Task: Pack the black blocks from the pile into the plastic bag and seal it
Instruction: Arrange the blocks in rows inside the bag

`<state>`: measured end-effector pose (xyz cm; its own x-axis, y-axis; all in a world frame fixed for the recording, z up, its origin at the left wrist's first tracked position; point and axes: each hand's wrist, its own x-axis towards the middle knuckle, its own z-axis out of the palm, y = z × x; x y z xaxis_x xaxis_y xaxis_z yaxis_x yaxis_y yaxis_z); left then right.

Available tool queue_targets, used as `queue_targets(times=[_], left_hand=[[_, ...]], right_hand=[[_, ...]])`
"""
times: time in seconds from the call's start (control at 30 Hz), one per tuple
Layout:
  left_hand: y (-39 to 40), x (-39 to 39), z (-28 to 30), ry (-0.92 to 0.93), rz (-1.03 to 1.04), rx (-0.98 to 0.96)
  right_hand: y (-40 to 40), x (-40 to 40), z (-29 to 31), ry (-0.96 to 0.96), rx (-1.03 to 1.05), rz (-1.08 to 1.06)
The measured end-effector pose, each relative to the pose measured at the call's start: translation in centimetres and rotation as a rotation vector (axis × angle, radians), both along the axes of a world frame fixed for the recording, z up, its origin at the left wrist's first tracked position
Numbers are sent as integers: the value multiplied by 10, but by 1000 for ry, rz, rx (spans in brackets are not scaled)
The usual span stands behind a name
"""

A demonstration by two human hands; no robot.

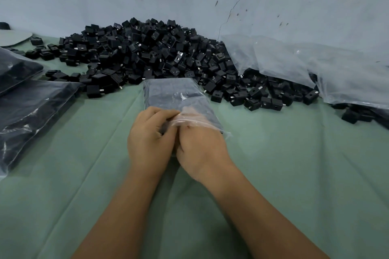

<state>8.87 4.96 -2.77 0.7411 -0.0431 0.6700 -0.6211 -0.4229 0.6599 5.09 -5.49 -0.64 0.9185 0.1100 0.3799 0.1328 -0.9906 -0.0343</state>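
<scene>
Lying at far left on our green cloth [294, 174] are filled bags [31, 107]. At centre our left hand [150, 139] and right hand [200, 147] both pinch the near end of the plastic bag [176, 96], packed dark, just before the pile of black blocks [160, 57]. Loose clear plastic sheets [315, 65] drape at right.

Bag mouth [179, 124] hidden behind blurred fingers [168, 114]
</scene>
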Motion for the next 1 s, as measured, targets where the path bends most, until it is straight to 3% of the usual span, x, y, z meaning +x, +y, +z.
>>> queue_targets(times=[0.1,0.2,0.37,0.47,0.53,0.6,0.7,0.83,1.0], left_hand=[[-1,4,-2,110,-4,-17],[-1,7,-5,187,16,-17],[-2,11,-8,248,50,40],[-3,13,-9,272,80,61],[-4,14,-10,272,85,68],[-4,14,-9,269,90,73],[-4,14,-8,285,102,86],[-5,13,-7,301,107,97],[-5,13,-7,296,93,99]], right_hand=[[-22,-19,-4,-396,73,210],[-53,-11,3,-614,162,107],[-134,27,-1,-340,599,-448],[-162,36,-12,-77,782,-527],[-166,39,-24,59,709,-536],[-166,42,-32,28,605,-502],[-163,43,-34,-143,608,-461],[-167,40,-36,7,542,-355],[-159,35,-36,-101,620,-357]])
